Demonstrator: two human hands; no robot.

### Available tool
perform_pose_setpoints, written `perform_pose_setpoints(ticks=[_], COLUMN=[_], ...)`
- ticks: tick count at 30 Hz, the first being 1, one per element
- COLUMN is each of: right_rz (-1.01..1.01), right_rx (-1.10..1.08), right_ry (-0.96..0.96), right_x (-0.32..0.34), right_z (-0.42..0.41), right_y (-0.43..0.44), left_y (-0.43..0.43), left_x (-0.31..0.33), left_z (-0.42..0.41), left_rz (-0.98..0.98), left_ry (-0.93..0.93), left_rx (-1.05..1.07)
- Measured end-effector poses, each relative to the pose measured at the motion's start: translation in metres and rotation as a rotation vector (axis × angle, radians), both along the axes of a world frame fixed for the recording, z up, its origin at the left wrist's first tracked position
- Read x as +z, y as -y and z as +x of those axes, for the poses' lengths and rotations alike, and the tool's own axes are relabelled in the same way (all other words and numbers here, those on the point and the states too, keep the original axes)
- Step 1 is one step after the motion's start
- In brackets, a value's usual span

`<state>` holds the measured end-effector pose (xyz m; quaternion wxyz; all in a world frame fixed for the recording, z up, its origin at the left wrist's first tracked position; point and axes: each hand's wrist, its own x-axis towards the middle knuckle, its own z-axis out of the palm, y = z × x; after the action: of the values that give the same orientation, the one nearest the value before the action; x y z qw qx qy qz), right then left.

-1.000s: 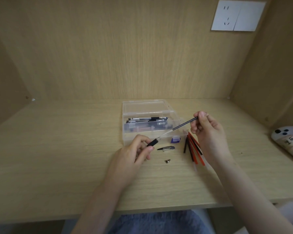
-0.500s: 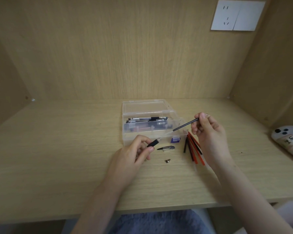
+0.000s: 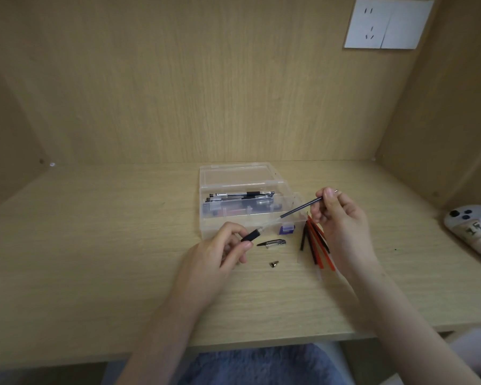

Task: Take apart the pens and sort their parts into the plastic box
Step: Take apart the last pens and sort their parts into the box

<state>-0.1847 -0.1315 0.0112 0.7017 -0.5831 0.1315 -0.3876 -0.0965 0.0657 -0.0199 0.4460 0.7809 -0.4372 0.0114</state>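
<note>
Soft, even, dim-warm light; faint shadows; wide-angle bending and blur at edges.

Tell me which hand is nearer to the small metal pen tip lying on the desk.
Left. The left hand is just left of the metal pen tip, close but not touching. The right hand is farther, up and to its right.

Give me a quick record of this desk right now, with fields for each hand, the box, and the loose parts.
left hand: grips the pen barrel by its black grip
right hand: pinches the black refill, whose lower end is at the barrel's mouth
plastic box: lid open, pens lying inside
loose on desk: clip piece, metal tip, pile of red and black refills
elsewhere: white controller at the desk's right side
</note>
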Motion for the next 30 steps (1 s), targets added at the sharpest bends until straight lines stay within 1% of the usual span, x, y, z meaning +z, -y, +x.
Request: perform_pose_setpoints(ticks=[8,12,14,17,19,22,24,25,28,30], right_rz=[0.052,0.032,-0.013,-0.126,-0.219,-0.337,-0.417,-0.501,-0.843,-0.989], right_rx=[0.035,0.019,0.005,0.015,0.095,0.25,0.306,0.297,0.261,0.272], right_ry=[0.036,0.016,-0.003,-0.053,-0.1,-0.26,-0.348,-0.394,-0.532,-0.567], right_x=[-0.003,-0.007,-0.007,0.0,0.005,0.004,-0.002,-0.005,-0.018,-0.025], right_z=[0.0,0.0,-0.001,-0.005,-0.008,-0.009,-0.009,-0.01,-0.011,-0.011], right_y=[0.002,0.003,0.004,0.0,-0.007,-0.018,-0.02,-0.018,-0.007,-0.004], left_y=[0.0,0.0,0.0,0.001,0.001,0.001,0.0,0.0,0.0,0.0], left_x=[0.001,0.001,0.001,0.0,-0.001,-0.001,-0.001,-0.001,0.001,0.001], left_z=[0.0,0.0,0.0,0.001,0.001,0.002,0.002,0.001,0.0,0.0], left_rz=[-0.007,-0.002,0.005,0.009,0.003,-0.001,-0.003,-0.003,0.0,0.0], left_ry=[0.001,0.011,0.012,0.001,-0.013,-0.016,-0.022,-0.019,0.002,0.007], left_rx=[0.003,-0.006,-0.005,-0.006,-0.007,0.009,0.011,0.009,0.011,0.011])
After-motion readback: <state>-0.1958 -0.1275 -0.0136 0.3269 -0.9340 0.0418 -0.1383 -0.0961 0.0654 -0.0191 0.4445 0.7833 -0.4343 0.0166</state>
